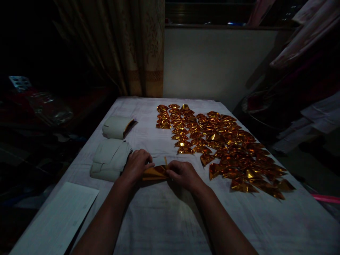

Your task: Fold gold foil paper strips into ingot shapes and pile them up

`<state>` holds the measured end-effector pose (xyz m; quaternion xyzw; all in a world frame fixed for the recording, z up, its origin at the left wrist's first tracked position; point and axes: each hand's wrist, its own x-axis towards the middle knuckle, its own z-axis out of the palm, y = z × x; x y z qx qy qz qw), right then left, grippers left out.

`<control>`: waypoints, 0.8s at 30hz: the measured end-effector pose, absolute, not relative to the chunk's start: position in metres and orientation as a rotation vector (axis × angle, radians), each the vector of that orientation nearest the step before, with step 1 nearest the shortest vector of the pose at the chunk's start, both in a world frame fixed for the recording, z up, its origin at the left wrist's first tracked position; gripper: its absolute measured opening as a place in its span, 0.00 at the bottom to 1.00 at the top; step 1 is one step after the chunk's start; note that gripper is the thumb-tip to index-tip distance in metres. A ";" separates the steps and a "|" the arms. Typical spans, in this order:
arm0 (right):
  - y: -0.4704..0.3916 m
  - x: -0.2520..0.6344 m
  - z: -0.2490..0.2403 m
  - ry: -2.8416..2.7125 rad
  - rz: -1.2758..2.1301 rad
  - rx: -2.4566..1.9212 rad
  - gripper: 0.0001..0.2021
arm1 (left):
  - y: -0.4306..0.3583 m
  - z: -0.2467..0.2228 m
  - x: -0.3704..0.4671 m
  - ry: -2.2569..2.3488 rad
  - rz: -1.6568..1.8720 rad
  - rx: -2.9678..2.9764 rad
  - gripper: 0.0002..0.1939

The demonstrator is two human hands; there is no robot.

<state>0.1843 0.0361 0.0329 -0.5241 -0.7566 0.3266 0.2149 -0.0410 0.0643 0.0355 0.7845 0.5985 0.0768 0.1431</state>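
A partly folded gold paper (155, 173) lies low over the white-covered table between my two hands. My left hand (138, 163) has its fingers closed on the paper's left end, beside a curled stack of pale paper (108, 159). The right end is pinched by my right hand (183, 173), where a narrow strip of the paper sticks up by the fingertips. Many shiny folded gold foil pieces (215, 137) lie in rows to the right and beyond my hands.
Another curled paper stack (117, 126) lies farther back on the left. A flat pale sheet (57, 219) is at the near left of the table (164, 226). Behind stand a patterned curtain (132, 46) and a wall (212, 63); cloth (318, 113) hangs at the right.
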 end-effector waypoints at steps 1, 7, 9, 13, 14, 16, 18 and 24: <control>0.036 0.185 0.033 -2.098 0.899 -1.451 0.04 | 0.064 0.036 -0.041 1.720 0.230 2.264 0.08; 0.037 0.187 0.031 -2.099 0.927 -1.452 0.04 | 0.064 0.036 -0.040 1.716 0.238 2.243 0.12; 0.037 0.187 0.031 -2.108 0.925 -1.461 0.04 | 0.065 0.035 -0.040 1.725 0.230 2.232 0.10; 0.037 0.187 0.031 -2.139 0.917 -1.473 0.04 | 0.065 0.036 -0.039 1.720 0.234 2.226 0.09; 0.037 0.188 0.030 -2.142 0.914 -1.478 0.04 | 0.065 0.037 -0.039 1.714 0.237 2.227 0.09; 0.037 0.188 0.030 -2.137 0.899 -1.487 0.05 | 0.064 0.039 -0.040 1.709 0.245 2.223 0.07; 0.038 0.190 0.029 -2.122 0.880 -1.490 0.05 | 0.065 0.041 -0.041 1.701 0.279 2.184 0.05; 0.038 0.191 0.029 -2.086 0.872 -1.462 0.04 | 0.068 0.042 -0.042 1.496 0.428 1.937 0.07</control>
